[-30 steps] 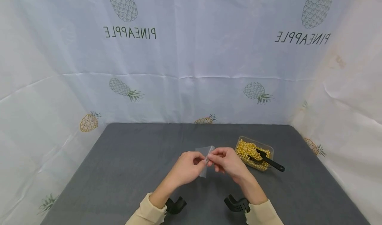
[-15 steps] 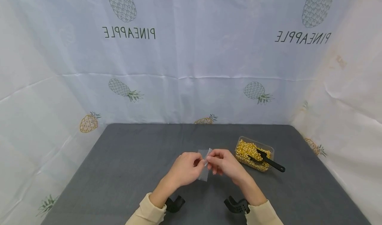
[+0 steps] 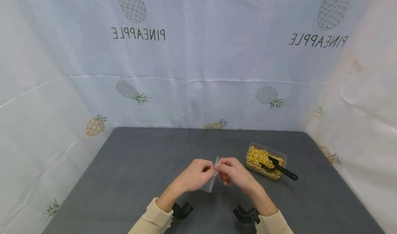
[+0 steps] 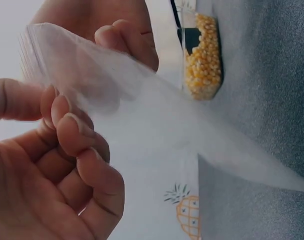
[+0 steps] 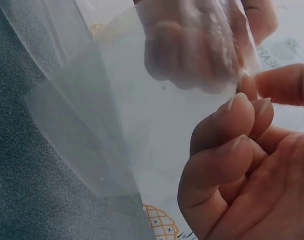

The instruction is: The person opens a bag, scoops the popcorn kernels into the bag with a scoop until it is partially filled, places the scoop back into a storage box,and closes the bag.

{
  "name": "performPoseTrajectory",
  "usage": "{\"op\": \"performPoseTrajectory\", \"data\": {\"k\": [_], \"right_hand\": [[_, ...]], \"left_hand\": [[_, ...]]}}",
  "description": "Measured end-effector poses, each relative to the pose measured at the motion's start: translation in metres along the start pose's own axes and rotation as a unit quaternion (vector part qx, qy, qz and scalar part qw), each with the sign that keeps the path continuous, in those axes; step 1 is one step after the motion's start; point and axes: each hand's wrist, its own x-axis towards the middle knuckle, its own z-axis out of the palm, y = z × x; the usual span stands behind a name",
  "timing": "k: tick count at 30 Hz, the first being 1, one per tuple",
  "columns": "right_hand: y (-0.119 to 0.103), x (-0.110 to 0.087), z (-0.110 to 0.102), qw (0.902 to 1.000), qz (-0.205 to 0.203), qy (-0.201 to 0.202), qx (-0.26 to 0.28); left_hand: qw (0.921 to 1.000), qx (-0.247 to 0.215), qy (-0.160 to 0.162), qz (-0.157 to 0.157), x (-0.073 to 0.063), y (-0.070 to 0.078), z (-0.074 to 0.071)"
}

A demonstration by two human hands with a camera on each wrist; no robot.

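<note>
Between the two hands hangs a clear plastic zip bag (image 3: 209, 185), thin and flat, with no contents showing. My left hand (image 3: 197, 174) pinches its top edge between thumb and curled fingers. Right beside it, my right hand (image 3: 236, 173) pinches the same edge with thumb and index finger. In the left wrist view the ridged zip strip of the bag (image 4: 156, 120) shows at the upper left, and the right hand appears through the film. From the right wrist, the bag (image 5: 82, 130) spreads down and left over the table, with the left hand's fingers blurred behind it.
A clear rectangular tub (image 3: 284, 155) of yellow corn kernels (image 3: 258, 155) stands at the right, with a black scoop (image 3: 286, 172) lying in it, its handle past the rim. Grey cloth covers the table (image 3: 149, 158). Pineapple-print curtains (image 3: 198, 54) enclose the back and sides.
The bag has turned more edge-on in the head view and hangs a little lower. Both hands have moved slightly down and kept hold of its top edge. The tub stays put.
</note>
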Motion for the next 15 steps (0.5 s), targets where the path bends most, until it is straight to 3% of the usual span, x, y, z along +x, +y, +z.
{"op": "performPoseTrajectory", "data": {"k": [5,15], "right_hand": [[0.0016,0.0008,-0.0017,0.9996,0.002,-0.013,0.024],[0.0063,-0.0002,-0.0052,0.9979,-0.037,-0.019,0.05]], "left_hand": [[0.9998,-0.017,0.01,-0.002,0.0017,0.0004,0.0002],[0.9975,-0.057,0.041,-0.005,0.0036,0.0038,0.0019]]}}
